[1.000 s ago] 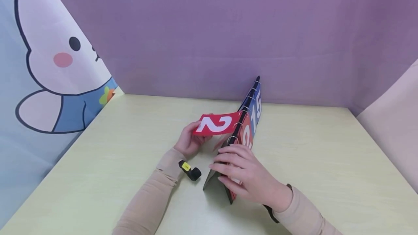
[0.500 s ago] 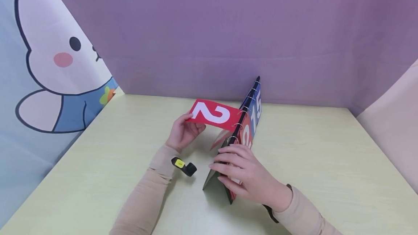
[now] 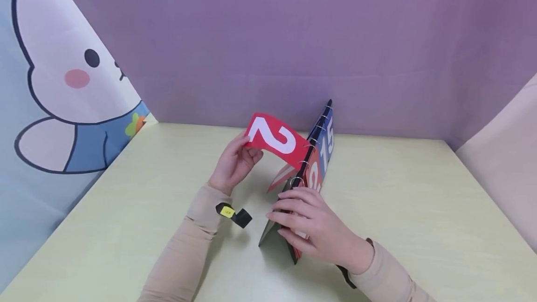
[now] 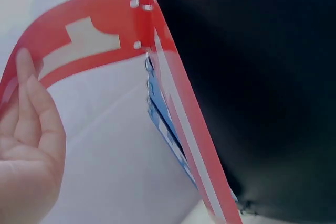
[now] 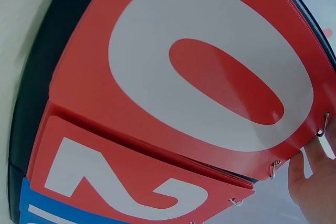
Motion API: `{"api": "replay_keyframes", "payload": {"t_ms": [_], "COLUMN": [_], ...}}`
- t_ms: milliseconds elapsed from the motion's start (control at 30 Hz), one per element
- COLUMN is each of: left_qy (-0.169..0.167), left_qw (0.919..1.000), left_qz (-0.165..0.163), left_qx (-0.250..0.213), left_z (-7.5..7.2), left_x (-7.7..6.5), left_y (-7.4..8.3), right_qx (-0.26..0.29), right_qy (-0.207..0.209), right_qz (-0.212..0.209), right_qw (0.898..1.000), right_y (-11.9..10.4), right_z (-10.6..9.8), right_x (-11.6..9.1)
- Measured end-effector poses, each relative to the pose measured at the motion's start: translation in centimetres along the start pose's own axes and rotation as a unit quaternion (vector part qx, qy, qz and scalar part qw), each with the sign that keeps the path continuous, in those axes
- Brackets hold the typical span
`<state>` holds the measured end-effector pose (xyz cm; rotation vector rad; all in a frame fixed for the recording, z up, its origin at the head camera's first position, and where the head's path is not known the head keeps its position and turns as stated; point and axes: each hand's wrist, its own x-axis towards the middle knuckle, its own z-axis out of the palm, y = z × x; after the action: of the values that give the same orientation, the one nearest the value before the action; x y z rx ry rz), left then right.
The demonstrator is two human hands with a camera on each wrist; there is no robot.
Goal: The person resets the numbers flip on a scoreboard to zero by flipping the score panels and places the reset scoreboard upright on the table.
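A tabletop flip scoreboard (image 3: 328,141) stands like a tent, its ringed black spine running away from me. On its left side my left hand (image 3: 232,164) pinches the free end of a red card (image 3: 274,136) with a white 2. This card hangs from the rings and curves upward; the left wrist view shows its underside arched over the fingers (image 4: 39,108). My right hand (image 3: 316,223) grips the scoreboard's near end, fingers over the top edge. In the right wrist view, a red 0 card (image 5: 131,90) and a red 2 card (image 5: 121,182) lie against the black stand.
The scoreboard rests on a pale yellow-green table (image 3: 419,209). A purple backdrop (image 3: 268,50) rises behind it, with a cartoon-printed sheet (image 3: 54,87) at the left. A black strap with a yellow tag (image 3: 228,211) sticks out from the left wrist.
My left hand has moved away from me and slightly left, raising the far end of the red 2 card, which now bends more. My right hand stays on the scoreboard.
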<state>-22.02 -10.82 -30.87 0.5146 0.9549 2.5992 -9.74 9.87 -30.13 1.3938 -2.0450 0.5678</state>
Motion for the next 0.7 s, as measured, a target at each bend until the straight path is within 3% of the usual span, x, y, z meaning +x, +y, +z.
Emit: {"api": "replay_keyframes", "payload": {"t_ms": [200, 300, 400, 500, 700], "left_qy": [-0.010, -0.030, -0.048, -0.059, -0.088], "left_qw": [0.9992, 0.9946, 0.9823, 0.9622, 0.8890], "left_qz": [0.002, -0.002, -0.006, -0.013, 0.012], "left_qx": [0.038, 0.099, 0.181, 0.266, 0.449], "left_z": [2.3, 3.3, 4.0, 4.2, 4.3], "left_x": [0.3, 0.4, 0.4, 0.3, 0.3], "left_y": [0.3, 0.2, -0.2, -0.6, -1.5], "right_qx": [-0.002, -0.004, -0.004, -0.004, -0.003], "right_qy": [0.002, 0.003, 0.003, 0.001, -0.002], "right_qz": [-0.002, -0.006, -0.006, -0.005, -0.005], "right_qw": [1.000, 1.000, 1.000, 1.000, 1.000], "right_y": [0.1, 0.0, 0.0, -0.1, -0.1], "right_z": [0.2, 0.2, 0.2, 0.1, 0.0], "right_x": [-0.1, 0.0, 0.1, 0.1, 0.2]}}
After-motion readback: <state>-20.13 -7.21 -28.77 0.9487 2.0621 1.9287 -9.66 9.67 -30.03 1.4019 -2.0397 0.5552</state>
